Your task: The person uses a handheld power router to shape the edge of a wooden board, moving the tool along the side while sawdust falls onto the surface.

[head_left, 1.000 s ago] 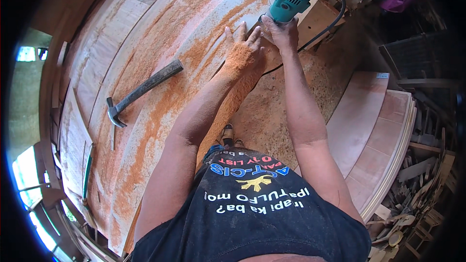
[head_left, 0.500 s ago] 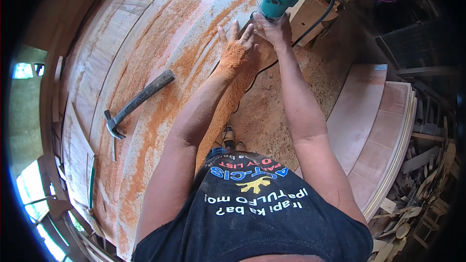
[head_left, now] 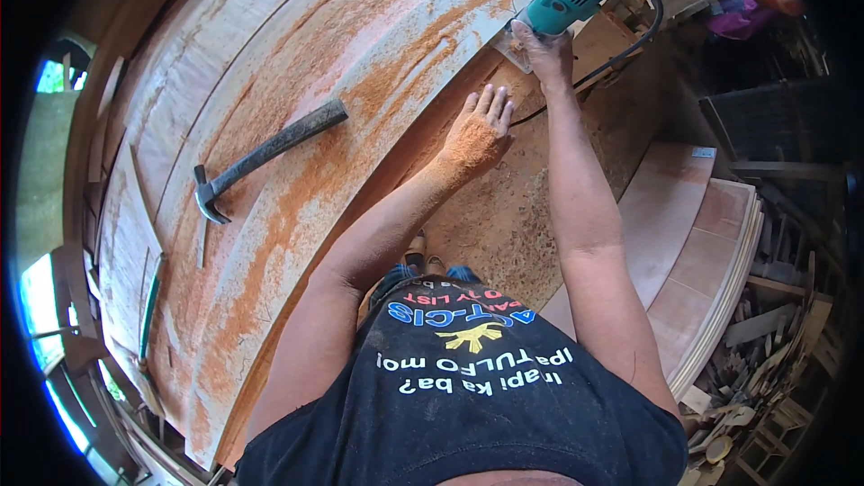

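My right hand [head_left: 547,52] is closed round the lower body of a teal corded trim router [head_left: 562,0], whose flat base rests at the edge of a long pale wood panel [head_left: 360,157]. Sawdust coats the back of my left hand [head_left: 479,130], which reaches along that edge a short way nearer than the router. Its fingers are stretched out and hold nothing; whether they touch the wood below is hard to tell. On the panel, left of my left forearm, lies a claw hammer [head_left: 270,157] with a dark handle. The router's bit is hidden.
Orange sawdust [head_left: 270,252] streaks the panel. A black cord [head_left: 630,43] loops from the router down to the right. Curved plywood sheets [head_left: 693,252] are stacked at the right, beside a heap of wood offcuts [head_left: 756,396]. A thin green strip [head_left: 150,306] lies far left.
The router and my right hand have moved right and slightly down in the picture. My left hand has come away from beside the router, lower and to the right.
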`<action>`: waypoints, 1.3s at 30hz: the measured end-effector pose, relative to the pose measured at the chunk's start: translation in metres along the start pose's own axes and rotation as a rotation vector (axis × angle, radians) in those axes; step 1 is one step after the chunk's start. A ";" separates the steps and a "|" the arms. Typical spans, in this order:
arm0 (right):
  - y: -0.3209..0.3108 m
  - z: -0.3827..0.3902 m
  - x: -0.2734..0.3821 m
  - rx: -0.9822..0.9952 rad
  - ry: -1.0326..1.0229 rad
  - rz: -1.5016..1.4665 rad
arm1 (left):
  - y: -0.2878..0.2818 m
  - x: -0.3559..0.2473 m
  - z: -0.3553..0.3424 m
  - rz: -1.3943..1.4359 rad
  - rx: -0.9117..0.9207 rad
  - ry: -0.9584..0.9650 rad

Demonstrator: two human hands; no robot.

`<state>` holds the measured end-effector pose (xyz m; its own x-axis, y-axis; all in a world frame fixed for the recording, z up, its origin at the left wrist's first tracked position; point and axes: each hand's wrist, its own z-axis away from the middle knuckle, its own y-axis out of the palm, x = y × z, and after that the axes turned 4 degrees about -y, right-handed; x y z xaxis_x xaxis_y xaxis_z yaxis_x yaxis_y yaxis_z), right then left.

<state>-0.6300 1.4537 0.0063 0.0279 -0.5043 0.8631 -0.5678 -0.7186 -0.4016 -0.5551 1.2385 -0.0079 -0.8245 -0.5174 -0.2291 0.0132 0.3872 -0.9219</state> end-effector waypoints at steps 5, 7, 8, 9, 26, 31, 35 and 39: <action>0.006 0.006 0.003 -0.144 -0.166 0.003 | -0.012 -0.006 0.035 -0.046 -0.026 -0.130; 0.007 0.009 0.004 -0.113 -0.119 0.006 | -0.014 -0.003 0.057 -0.041 -0.037 -0.175; 0.012 0.012 0.009 -0.129 -0.093 0.056 | -0.022 -0.001 0.069 -0.027 -0.026 -0.211; 0.011 0.012 0.009 -0.146 -0.067 0.111 | -0.030 -0.003 0.076 -0.009 -0.017 -0.246; 0.002 0.011 0.033 -0.080 0.211 0.214 | -0.002 0.033 -0.033 -0.065 -0.147 -0.156; 0.002 0.018 0.027 -0.052 0.204 0.170 | 0.028 0.039 -0.053 -0.126 -0.127 -0.176; 0.004 0.019 0.023 -0.037 0.219 0.109 | 0.031 0.039 -0.053 -0.180 -0.098 -0.194; 0.003 0.013 0.001 -0.076 0.201 -0.039 | 0.029 0.031 -0.062 -0.129 -0.134 -0.171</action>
<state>-0.6210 1.4452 0.0020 -0.1090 -0.3661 0.9242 -0.6299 -0.6938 -0.3491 -0.6157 1.2808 -0.0221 -0.7063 -0.6867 -0.1722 -0.1705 0.4011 -0.9000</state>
